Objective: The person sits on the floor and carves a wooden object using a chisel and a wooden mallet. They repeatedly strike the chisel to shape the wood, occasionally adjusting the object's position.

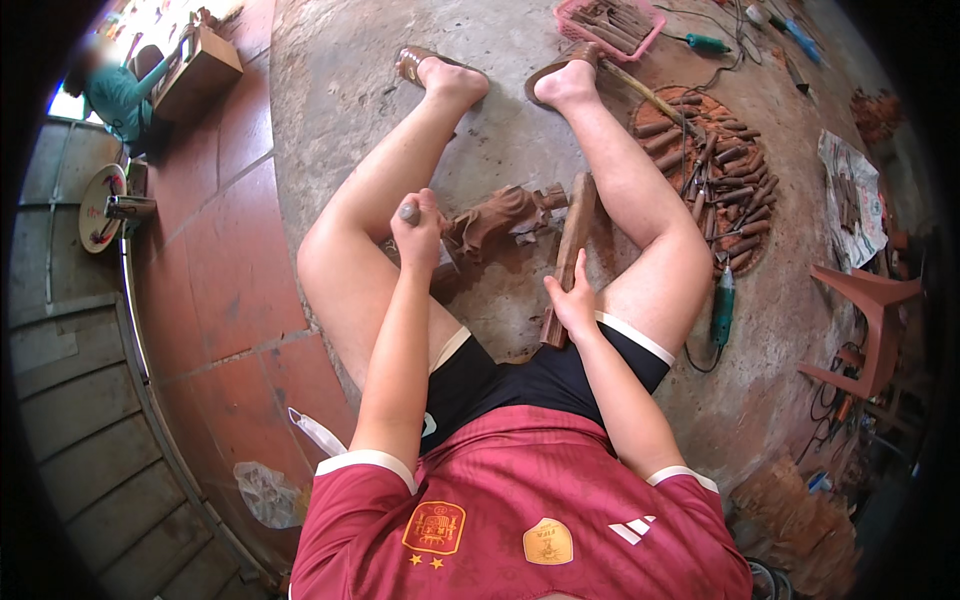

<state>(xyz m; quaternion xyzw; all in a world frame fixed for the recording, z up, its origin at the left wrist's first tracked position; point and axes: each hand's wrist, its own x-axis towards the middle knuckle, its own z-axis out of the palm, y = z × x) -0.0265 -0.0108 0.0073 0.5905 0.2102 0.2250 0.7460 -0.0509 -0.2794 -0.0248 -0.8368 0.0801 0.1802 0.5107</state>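
Observation:
Between my bent legs lies a carved brown wooden figure [495, 222] on the concrete floor. My left hand [420, 238] is wrapped round a chisel [409, 212] at the left end of the carving; the round butt of its handle points up at me. Part of the blade shows below the fist, but its tip is hidden. In my right hand [574, 302] is a long, squared wooden mallet [572, 235], held low down, tilted and just right of the carving. The mallet and the chisel are apart.
A round tray [765, 215] of many carving tools and brown shavings lies right of my leg, near a green power tool [722, 310]. Behind it stands a pink basket [655, 40]. A brown plastic stool [868, 325] lies far right. A person in teal [118, 100] sits upper left.

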